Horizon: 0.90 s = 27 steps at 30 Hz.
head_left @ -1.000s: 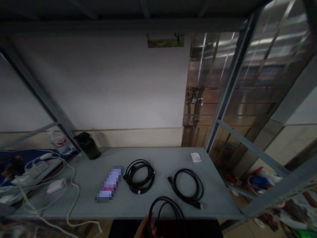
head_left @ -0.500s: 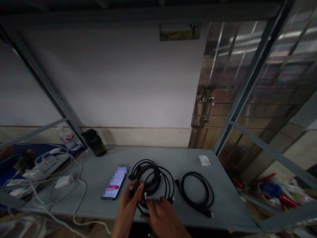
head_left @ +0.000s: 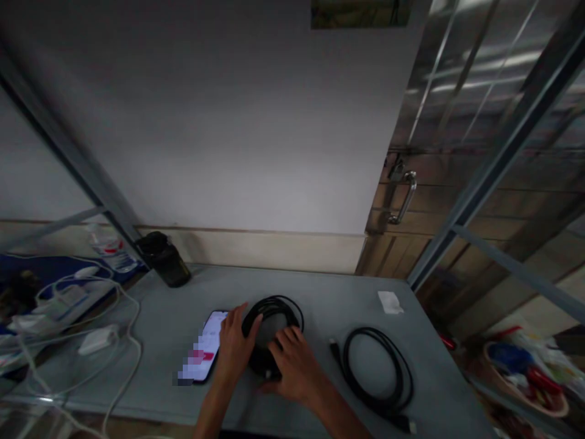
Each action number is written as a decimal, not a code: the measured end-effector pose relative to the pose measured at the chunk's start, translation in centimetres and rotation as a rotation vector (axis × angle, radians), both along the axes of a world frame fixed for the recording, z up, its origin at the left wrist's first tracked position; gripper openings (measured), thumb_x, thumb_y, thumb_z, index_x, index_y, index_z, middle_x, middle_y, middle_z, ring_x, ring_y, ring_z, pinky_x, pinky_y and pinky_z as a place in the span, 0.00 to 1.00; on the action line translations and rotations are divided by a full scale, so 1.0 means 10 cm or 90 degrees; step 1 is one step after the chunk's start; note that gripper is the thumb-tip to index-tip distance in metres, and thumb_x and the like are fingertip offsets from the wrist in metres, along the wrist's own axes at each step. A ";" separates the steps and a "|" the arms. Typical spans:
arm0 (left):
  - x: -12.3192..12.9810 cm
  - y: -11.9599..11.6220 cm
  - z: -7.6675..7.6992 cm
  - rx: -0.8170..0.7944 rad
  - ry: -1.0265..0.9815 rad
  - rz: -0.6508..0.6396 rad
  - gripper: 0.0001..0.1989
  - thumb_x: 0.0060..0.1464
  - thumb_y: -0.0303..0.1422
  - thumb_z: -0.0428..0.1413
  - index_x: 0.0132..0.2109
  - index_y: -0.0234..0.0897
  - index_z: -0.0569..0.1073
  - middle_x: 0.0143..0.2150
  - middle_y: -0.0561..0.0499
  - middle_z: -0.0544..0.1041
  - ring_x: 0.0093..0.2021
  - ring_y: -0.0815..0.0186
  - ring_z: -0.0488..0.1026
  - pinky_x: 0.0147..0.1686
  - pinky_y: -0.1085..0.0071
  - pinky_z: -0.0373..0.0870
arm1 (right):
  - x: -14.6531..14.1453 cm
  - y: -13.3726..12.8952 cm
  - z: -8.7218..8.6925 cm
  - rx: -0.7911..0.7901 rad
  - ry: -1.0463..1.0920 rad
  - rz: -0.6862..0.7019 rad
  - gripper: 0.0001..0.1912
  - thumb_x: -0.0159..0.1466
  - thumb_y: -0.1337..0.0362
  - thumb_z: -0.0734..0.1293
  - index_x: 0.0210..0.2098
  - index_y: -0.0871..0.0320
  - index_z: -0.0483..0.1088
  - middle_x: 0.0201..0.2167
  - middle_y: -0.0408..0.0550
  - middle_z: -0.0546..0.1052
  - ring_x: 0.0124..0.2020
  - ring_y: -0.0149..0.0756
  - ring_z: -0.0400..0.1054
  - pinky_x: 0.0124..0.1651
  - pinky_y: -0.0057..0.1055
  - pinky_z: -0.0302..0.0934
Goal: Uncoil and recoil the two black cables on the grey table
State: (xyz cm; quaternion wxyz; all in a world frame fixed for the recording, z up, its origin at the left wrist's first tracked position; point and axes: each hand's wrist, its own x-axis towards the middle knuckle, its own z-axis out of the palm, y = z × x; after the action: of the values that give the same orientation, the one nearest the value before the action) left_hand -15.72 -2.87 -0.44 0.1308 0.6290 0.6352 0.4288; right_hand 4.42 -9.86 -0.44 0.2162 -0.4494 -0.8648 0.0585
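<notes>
A coil of black cable (head_left: 278,301) lies on the grey tabletop in front of me, its loops gathered into a fairly tight ring. My left hand (head_left: 236,341) grips the ring's left side, thumb towards the inside and fingers at the outer edge. On the right side, my right hand (head_left: 293,364) closes its fingers over the loops. A pale connector end shows low in the coil, between the hands. Close to my left hand lies a lit phone (head_left: 208,344). To the right rests a second coiled black cable (head_left: 402,378) with connectors at its ends, touched by neither hand.
A dark lidded bottle (head_left: 167,262) stands at the table's back left. White cords, a white adapter (head_left: 98,339) and a clear plastic bottle (head_left: 112,249) are at the left. A paper scrap (head_left: 390,302) lies back right. Metal posts (head_left: 479,174) frame the table; a filled basket (head_left: 525,378) stands beyond.
The loose, spread loops between my hands are now drawn into a more compact ring. My hands have moved to its two sides. The view has tilted down somewhat.
</notes>
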 end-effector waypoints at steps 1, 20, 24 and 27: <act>-0.01 -0.01 -0.06 -0.005 0.006 -0.011 0.32 0.59 0.53 0.60 0.61 0.35 0.77 0.63 0.30 0.81 0.67 0.36 0.76 0.70 0.37 0.69 | 0.04 0.00 -0.03 0.006 -0.006 0.006 0.47 0.63 0.24 0.73 0.57 0.61 0.77 0.55 0.58 0.79 0.61 0.57 0.74 0.73 0.59 0.66; 0.13 -0.49 -0.09 0.177 0.279 -0.341 0.18 0.74 0.44 0.60 0.65 0.49 0.81 0.61 0.45 0.86 0.63 0.51 0.82 0.68 0.49 0.77 | 0.39 -0.10 0.13 0.001 0.016 -0.092 0.35 0.64 0.49 0.85 0.63 0.56 0.73 0.62 0.54 0.77 0.65 0.54 0.71 0.71 0.51 0.70; 0.02 -0.64 -0.14 0.209 0.309 -0.321 0.26 0.71 0.48 0.63 0.71 0.49 0.76 0.66 0.43 0.84 0.67 0.48 0.80 0.67 0.46 0.79 | 0.80 -0.61 -0.04 0.039 0.061 -0.238 0.32 0.70 0.52 0.80 0.68 0.53 0.69 0.64 0.58 0.76 0.62 0.55 0.74 0.64 0.52 0.75; 0.01 -0.86 -0.11 0.215 0.280 -0.271 0.28 0.72 0.41 0.62 0.75 0.49 0.71 0.70 0.42 0.80 0.71 0.48 0.77 0.68 0.46 0.79 | 1.30 -1.04 -0.32 0.155 0.025 -0.335 0.23 0.81 0.47 0.63 0.64 0.57 0.71 0.57 0.61 0.80 0.56 0.57 0.79 0.56 0.54 0.78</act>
State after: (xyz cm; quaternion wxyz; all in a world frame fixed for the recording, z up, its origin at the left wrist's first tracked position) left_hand -15.59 -11.48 -1.58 -0.0290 0.8375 0.4228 0.3451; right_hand 17.42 -20.27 -3.68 0.2928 -0.6279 -0.7149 -0.0948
